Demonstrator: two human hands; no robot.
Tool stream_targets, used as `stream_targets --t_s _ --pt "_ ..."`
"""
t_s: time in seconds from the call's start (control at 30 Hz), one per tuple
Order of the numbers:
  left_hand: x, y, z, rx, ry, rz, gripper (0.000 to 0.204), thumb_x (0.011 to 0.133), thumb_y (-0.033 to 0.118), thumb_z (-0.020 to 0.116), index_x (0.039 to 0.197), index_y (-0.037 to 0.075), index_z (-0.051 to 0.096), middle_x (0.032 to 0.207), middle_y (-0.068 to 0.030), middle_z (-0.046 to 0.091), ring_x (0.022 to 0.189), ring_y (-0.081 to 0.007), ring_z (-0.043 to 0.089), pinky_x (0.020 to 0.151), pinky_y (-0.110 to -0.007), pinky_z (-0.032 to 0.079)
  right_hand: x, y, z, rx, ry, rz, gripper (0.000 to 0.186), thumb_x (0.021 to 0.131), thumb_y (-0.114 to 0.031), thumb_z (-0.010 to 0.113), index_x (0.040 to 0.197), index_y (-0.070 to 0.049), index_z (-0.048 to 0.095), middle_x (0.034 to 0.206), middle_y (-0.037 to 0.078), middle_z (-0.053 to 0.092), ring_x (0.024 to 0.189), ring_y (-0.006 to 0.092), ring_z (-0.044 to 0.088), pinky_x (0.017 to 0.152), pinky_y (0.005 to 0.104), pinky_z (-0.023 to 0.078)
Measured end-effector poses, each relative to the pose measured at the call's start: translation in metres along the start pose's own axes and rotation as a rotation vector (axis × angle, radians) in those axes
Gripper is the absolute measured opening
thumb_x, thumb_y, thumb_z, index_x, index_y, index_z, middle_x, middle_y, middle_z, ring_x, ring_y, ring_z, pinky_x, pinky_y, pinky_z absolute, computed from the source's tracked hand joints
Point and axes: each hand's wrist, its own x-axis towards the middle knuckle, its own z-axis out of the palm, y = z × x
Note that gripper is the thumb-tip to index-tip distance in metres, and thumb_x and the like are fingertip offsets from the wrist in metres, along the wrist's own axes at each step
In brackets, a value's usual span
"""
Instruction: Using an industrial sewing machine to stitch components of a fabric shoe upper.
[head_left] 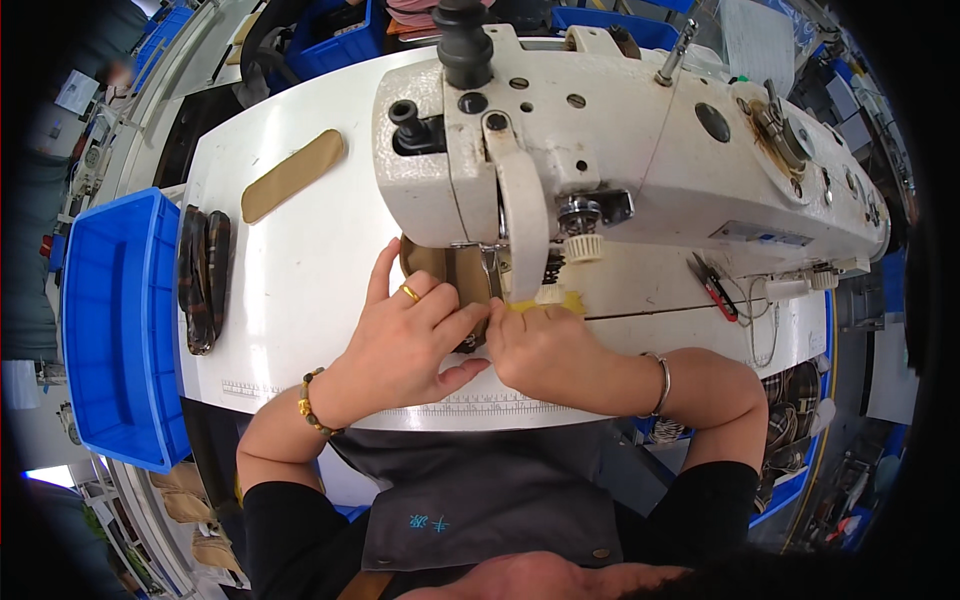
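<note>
A tan fabric piece point(430, 263) with a rounded end lies under the needle area of a white sewing machine point(610, 130). My left hand point(405, 335) rests over its left and near side, fingers spread and thumb apart. Close by on the right, my right hand point(548, 350) is closed, fingertips pinched at the piece's near right edge beside the presser foot point(490, 265). Some dark patterned material shows beneath the tan piece between my hands, mostly hidden. A bit of yellow point(572, 303) shows behind my right hand.
Another tan strip point(295, 175) lies on the white table point(290, 280) at the far left. Folded plaid pieces point(203, 280) sit at its left edge, next to a blue bin point(120, 330). Red-handled thread snips point(713, 288) lie right of the machine. A ruler scale point(490, 405) runs along the near edge.
</note>
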Motion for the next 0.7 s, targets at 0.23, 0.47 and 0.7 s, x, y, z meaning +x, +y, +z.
stream_targets --t_s 0.23,0.47,0.7 --pt "-0.004 -0.001 0.005 0.048 0.019 -0.005 0.021 0.063 0.02 0.078 0.077 0.015 0.064 0.086 0.0017 0.053 0.095 -0.0194 0.055 0.111 -0.068 0.017 -0.001 -0.003 -0.005 -0.04 -0.091 -0.03 0.01 0.076 -0.005 0.065 0.071 0.003 0.065 0.053 0.001 0.048 0.044 0.0124 0.053 0.039 0.0266 0.039" --pt "-0.002 -0.001 0.007 0.18 0.161 -0.091 0.022 0.062 0.019 0.077 0.079 0.015 0.063 0.085 0.0027 0.056 0.095 -0.0186 0.059 0.112 -0.07 0.011 0.003 -0.005 -0.001 0.198 -0.032 0.017 0.01 0.077 -0.005 0.064 0.075 0.005 0.065 0.053 0.004 0.052 0.045 0.0134 0.056 0.039 0.0281 0.041" --pt "-0.005 0.01 0.023 0.265 0.17 -0.019 0.015 0.071 0.011 0.073 0.086 0.011 0.072 0.078 0.0037 0.054 0.088 -0.0155 0.057 0.111 -0.068 0.017 -0.001 -0.005 0.0 0.224 -0.033 -0.004 0.012 0.064 -0.01 0.065 0.067 0.002 0.065 0.055 0.005 0.052 0.047 0.0156 0.056 0.04 0.0295 0.042"
